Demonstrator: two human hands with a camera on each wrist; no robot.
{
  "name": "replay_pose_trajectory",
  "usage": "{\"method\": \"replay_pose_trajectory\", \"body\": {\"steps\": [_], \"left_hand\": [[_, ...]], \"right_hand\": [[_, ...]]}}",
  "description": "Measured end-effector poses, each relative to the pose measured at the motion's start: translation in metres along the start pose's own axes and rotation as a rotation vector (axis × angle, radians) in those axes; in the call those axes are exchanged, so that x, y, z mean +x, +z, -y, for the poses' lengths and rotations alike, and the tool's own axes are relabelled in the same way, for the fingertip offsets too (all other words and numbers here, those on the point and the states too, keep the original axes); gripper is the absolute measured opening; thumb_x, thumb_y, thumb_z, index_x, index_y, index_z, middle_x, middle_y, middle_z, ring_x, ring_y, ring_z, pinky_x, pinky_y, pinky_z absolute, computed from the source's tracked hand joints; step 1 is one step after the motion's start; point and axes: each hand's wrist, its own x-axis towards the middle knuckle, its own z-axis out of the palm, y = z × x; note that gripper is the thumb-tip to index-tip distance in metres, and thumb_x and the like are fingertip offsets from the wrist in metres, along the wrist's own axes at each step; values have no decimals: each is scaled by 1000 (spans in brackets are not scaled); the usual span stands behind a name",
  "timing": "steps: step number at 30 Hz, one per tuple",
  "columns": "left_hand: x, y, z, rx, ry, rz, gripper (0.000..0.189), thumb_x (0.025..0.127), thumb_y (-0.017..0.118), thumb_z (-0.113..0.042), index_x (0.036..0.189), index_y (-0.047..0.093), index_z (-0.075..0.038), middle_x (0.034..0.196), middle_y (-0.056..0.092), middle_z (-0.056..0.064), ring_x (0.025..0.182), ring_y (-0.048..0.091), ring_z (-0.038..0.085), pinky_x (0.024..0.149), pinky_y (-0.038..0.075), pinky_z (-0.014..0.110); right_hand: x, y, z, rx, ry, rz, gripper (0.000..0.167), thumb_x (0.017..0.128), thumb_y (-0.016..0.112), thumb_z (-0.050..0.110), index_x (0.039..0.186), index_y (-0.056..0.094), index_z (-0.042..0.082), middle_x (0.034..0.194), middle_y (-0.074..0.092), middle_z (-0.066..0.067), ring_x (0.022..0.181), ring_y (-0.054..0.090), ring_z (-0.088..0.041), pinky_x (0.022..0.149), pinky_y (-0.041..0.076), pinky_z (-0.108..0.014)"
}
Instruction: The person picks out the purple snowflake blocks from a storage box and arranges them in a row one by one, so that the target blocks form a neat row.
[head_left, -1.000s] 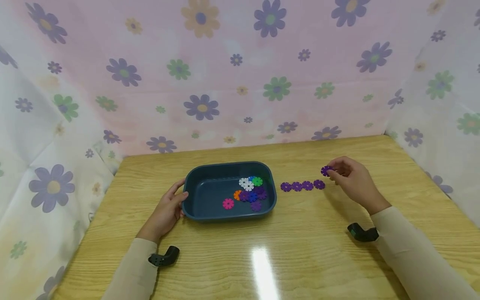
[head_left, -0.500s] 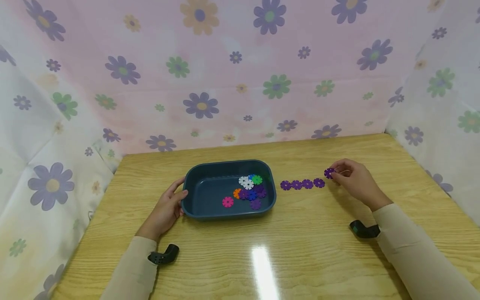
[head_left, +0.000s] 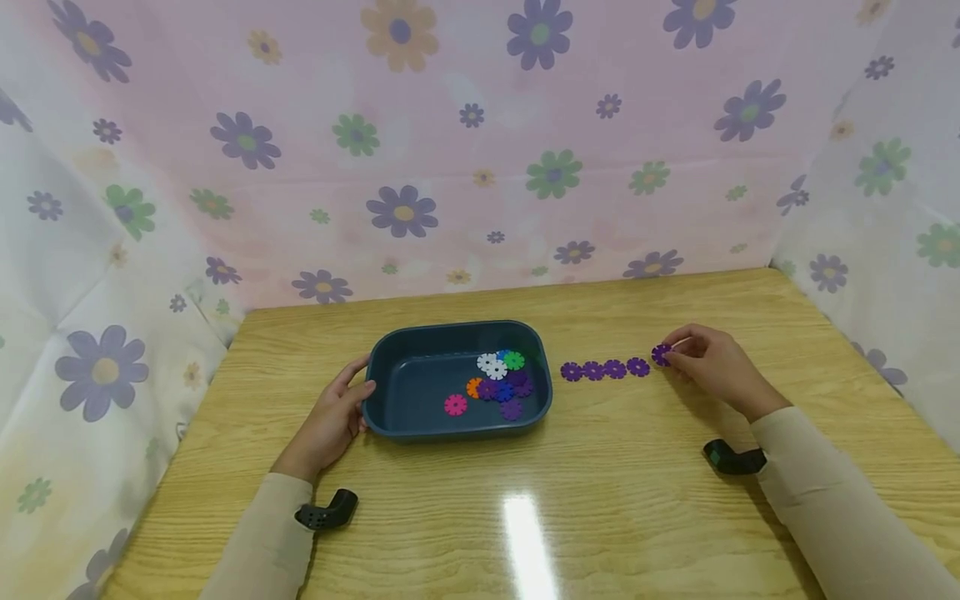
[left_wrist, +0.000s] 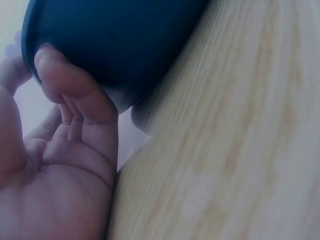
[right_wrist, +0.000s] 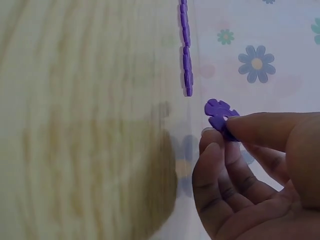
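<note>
My right hand pinches a purple notched plastic disc between thumb and fingers, just past the right end of a row of purple discs on the table. In the right wrist view the pinched disc is tilted and apart from the row. My left hand grips the left end of a dark blue plastic basin, thumb over its rim; in the left wrist view the fingers curl against the basin's outer wall.
Inside the basin, toward its right side, lie several notched discs: white, green, orange, blue, purple and pink. Flower-printed cloth hangs behind the wooden table and at both sides.
My right hand has moved a little to the right and toward me, lowering the purple disc level with the row's right end. The left hand keeps its hold on the basin.
</note>
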Motion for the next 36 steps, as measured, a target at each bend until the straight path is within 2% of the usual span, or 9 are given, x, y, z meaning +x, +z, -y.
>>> {"method": "replay_pose_trajectory", "body": {"steps": [12,22,27,36], "left_hand": [[0,0,0,1,5,1,57,107,47,-24,157,21,-12,69,61,-9,57,53,3,54,46,17],[-1,1,-1,-3,-4,-8,58,107,48,-24,157,20,-12,69,60,-8,57,52,3,54,45,17],[1,0,-1,-8,6,-3,58,107,48,-23,157,21,-11,68,61,-9,57,53,3,54,45,17],[1,0,0,-18,13,6,57,107,48,-24,156,22,-13,70,61,-8,58,53,3,54,46,17]], "right_hand": [[3,0,-7,-19,42,45,27,101,60,19,122,59,1,104,69,-19,73,62,-13,61,52,-28],[4,5,-8,-145,30,20,24,99,63,17,117,62,2,105,70,-19,84,64,-18,70,51,-29],[3,7,-3,-176,23,10,24,98,64,17,116,63,1,101,69,-18,84,64,-22,68,51,-31],[2,8,-1,-191,19,8,25,100,61,16,119,63,0,103,67,-19,96,64,-34,79,54,-49]]}}
